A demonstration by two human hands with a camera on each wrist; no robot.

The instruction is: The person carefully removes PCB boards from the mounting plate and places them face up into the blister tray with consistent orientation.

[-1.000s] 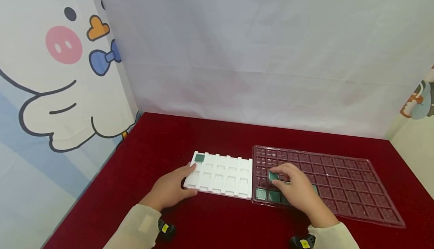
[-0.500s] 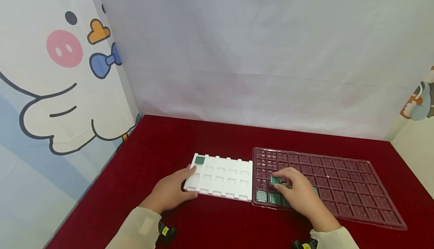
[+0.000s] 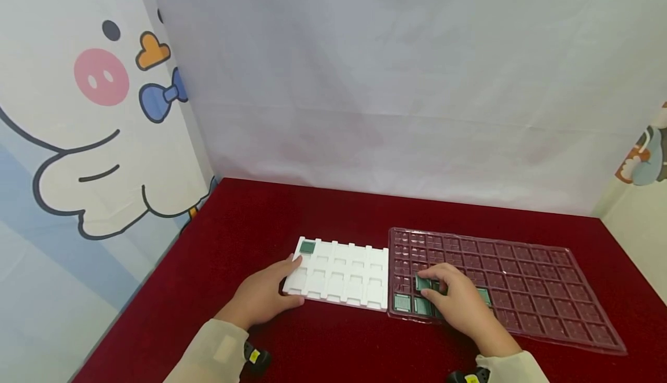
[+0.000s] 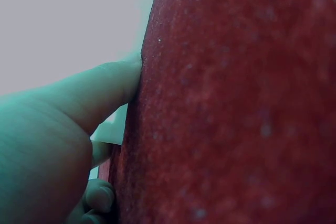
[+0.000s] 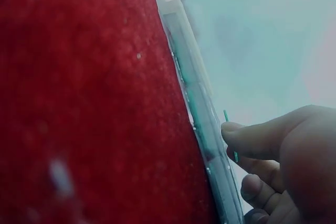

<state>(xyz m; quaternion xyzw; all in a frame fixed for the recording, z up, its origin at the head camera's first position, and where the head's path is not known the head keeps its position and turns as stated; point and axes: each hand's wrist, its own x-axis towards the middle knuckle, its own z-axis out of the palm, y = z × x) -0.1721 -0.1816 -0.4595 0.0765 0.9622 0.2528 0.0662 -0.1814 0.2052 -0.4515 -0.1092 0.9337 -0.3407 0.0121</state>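
Note:
My left hand [image 3: 263,290] holds the left end of a white tray [image 3: 344,297], thumb at its front corner and fingers along its side. A small green circuit board [image 3: 307,247] lies in that tray's far left pocket. In the head view my right hand [image 3: 458,299] pinches another green board [image 3: 422,283] between thumb and finger, over the left part of a clear plastic tray [image 3: 542,290]. The right wrist view shows this pinched board [image 5: 235,157] edge-on, just above the tray's side. Several boards sit in the clear tray's front row, partly hidden by the hand.
The two trays lie side by side on a red cloth-covered table [image 3: 344,348]. Most pockets of the clear tray show no board. A pale curtain [image 3: 391,81] hangs behind, and a cartoon-printed panel [image 3: 104,157] stands at the left.
My right hand has moved slightly toward the near side with the pinched board, close to the front-row boards. My left hand has kept its hold on the white tray. The head view has tilted a little.

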